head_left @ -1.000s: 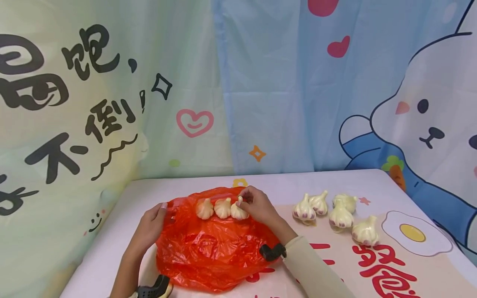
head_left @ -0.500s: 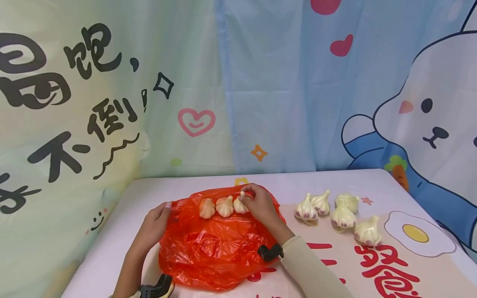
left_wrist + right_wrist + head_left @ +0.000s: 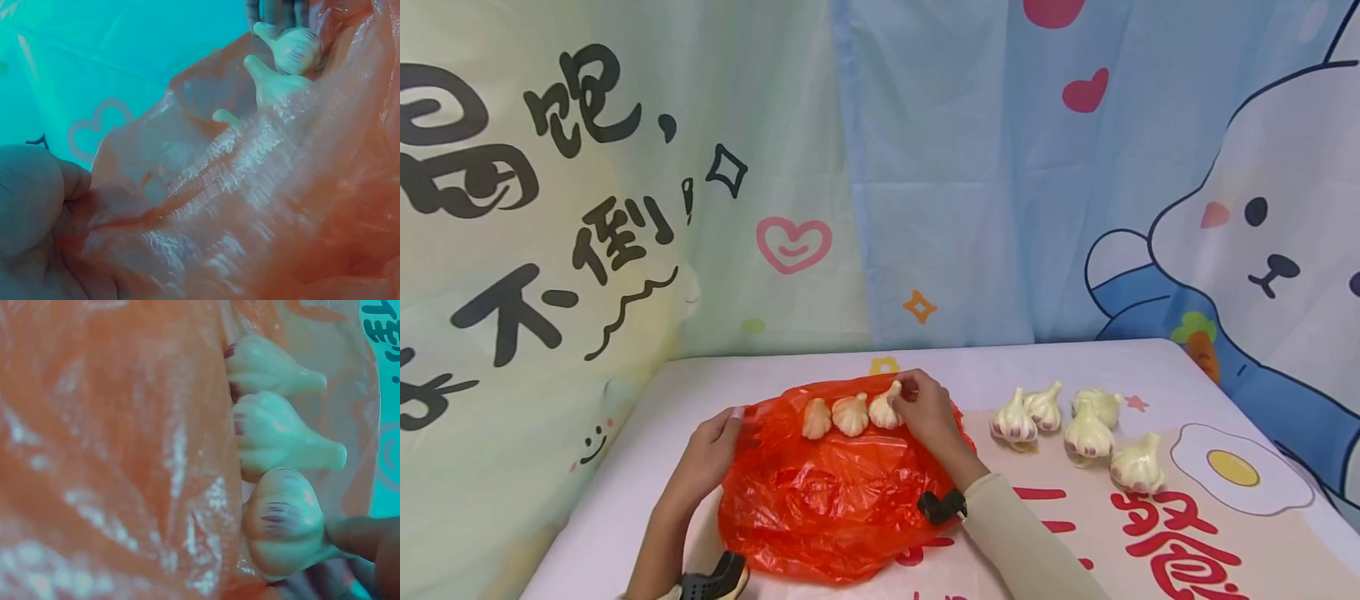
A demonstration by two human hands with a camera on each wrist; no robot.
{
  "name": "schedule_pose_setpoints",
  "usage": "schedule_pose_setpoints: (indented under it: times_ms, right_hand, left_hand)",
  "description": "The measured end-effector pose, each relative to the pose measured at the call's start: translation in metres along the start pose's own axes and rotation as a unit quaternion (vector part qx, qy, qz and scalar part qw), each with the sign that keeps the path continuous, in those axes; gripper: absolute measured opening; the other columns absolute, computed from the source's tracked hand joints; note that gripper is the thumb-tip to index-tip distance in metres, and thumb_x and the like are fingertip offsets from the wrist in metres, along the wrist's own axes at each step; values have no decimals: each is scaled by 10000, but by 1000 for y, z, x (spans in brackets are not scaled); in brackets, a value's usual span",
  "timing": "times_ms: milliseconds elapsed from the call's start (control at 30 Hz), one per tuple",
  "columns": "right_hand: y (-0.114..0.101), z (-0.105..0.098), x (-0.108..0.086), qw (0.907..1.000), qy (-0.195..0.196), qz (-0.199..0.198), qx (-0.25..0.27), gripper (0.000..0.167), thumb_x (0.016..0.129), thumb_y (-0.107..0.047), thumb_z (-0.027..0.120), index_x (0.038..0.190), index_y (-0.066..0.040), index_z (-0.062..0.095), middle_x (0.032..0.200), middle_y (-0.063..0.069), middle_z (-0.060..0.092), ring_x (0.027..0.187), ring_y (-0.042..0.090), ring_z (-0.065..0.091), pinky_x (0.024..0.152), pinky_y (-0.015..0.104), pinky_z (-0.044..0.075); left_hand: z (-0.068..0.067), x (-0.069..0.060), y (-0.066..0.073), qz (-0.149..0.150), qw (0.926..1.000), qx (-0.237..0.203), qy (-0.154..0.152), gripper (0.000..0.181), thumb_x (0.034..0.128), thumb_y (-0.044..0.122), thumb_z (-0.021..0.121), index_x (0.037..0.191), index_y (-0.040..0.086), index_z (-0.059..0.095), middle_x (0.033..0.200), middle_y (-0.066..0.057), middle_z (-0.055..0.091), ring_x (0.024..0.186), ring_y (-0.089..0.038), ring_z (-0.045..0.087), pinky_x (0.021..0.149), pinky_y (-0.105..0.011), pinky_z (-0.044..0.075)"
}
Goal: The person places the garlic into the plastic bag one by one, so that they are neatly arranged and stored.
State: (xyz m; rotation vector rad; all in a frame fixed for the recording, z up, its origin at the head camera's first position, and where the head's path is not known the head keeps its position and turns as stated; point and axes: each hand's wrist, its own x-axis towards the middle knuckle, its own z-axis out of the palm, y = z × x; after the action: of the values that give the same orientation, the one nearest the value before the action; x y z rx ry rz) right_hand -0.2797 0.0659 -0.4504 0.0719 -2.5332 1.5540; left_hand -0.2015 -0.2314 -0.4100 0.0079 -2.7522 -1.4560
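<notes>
At far side of bag (image 3: 820, 500), right hand (image 3: 927, 410) pinches garlic (image 3: 883, 412); left hand (image 3: 711, 447) grips bag at left. Risk: loosened left grip could spill garlic.

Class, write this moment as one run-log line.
left hand: holds red plastic bag; right hand: pinches garlic bulb at bag mouth; two bulbs: beside it; five bulbs: on table

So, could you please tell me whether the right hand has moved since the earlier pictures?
Yes, slightly: in the head view, the right hand has shifted a little to the right relative to the yellow flower print.
</notes>
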Motion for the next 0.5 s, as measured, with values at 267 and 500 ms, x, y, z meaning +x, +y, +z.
schedule_pose_setpoints:
  times_ms: [267, 500]
  right_hand:
    - [-1, -3, 1, 9991, -182, -76, -387, 320, 872, -104, 736, 1174, -39, 653, 1129, 116, 673, 1014, 277, 630, 898, 415, 523]
    - [-1, -5, -1, 9987, -40, -228, -459, 396, 867, -144, 748, 1238, -87, 622, 1207, 89, 639, 1092, 281, 595, 921, 450, 505]
  left_hand:
    - [0, -1, 0, 147, 9999, -36, 7, 558, 1043, 446, 369, 1377, 22, 514, 1235, -172, 616, 1072, -317, 614, 920, -496, 495]
    - [1, -1, 0, 335, 9992, -199, -85, 429, 1041, 360, 444, 1316, 62, 583, 1183, -130, 648, 1010, -272, 643, 878, -443, 529]
